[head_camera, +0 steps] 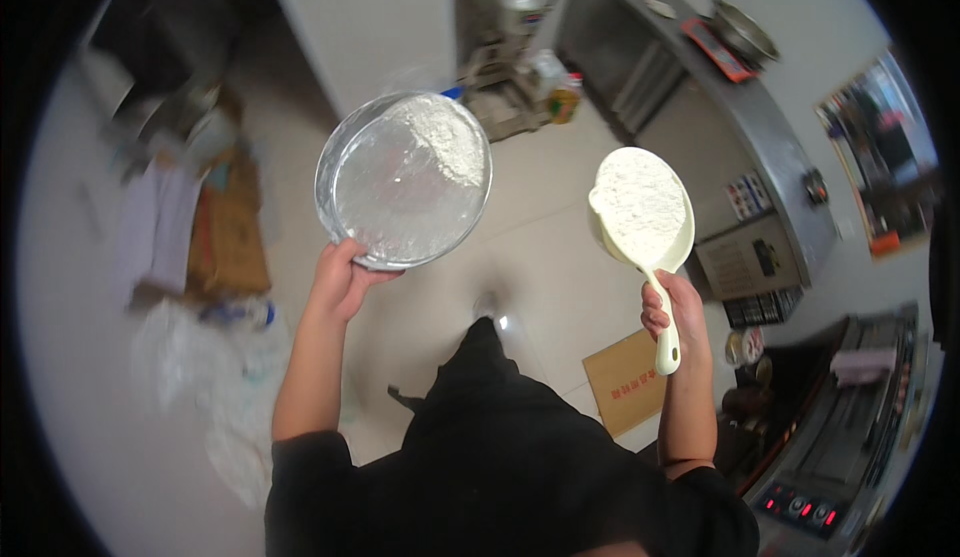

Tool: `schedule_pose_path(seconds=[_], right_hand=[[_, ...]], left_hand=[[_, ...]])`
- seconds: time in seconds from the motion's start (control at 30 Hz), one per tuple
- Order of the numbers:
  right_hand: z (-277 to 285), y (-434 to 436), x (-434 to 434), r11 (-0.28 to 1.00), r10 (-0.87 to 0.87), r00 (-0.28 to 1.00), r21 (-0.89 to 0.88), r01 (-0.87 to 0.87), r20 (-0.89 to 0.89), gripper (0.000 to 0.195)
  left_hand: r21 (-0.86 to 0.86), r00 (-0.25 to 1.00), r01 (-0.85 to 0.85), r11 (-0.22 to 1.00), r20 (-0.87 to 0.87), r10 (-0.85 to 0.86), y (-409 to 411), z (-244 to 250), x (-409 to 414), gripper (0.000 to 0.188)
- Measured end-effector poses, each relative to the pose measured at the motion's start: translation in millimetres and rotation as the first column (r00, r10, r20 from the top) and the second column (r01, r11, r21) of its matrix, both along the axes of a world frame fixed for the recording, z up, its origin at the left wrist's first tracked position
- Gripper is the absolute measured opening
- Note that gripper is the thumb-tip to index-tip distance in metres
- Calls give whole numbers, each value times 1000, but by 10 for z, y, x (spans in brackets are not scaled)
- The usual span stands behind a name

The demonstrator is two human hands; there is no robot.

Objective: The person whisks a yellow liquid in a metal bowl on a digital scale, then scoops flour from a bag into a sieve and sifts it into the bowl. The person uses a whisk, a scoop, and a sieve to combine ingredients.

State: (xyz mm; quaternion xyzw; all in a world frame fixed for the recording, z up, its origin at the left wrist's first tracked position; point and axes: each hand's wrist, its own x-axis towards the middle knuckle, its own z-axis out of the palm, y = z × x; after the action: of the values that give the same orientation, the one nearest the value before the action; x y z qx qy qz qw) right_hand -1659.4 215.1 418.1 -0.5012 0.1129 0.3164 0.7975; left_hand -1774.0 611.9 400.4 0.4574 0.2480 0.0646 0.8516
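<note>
My left hand [345, 279] grips the near rim of a round metal flour sieve [397, 204], thumb over the edge. A patch of white flour [450, 144] lies along the sieve's far right side, and thin dusting marks the rest of its mesh. In my right hand [679, 306] is the handle of a pale green plastic scoop [686, 234], heaped with white flour [641, 197]. Both things are held up over the floor, apart from each other.
A steel worktable [757, 118] on the right bears an orange scale [720, 51] with a metal bowl [742, 32]. Near my right side stands an oven [832, 437] with lit red displays. Flattened cardboard [626, 381] lies on the floor; cardboard [229, 231] and plastic bags [187, 362] are left.
</note>
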Motion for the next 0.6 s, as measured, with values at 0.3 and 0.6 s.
schedule_pose_path(seconds=[0.3, 0.6], right_hand=[[41, -51, -1476, 974, -211, 978, 81, 210, 4, 16], [-469, -213, -2309, 963, -266, 958, -22, 270, 111, 15]], left_hand=[[-36, 963, 242, 970, 135, -235, 452, 24, -200, 38], [-93, 931, 199, 976, 330, -158, 367, -291, -254, 42]])
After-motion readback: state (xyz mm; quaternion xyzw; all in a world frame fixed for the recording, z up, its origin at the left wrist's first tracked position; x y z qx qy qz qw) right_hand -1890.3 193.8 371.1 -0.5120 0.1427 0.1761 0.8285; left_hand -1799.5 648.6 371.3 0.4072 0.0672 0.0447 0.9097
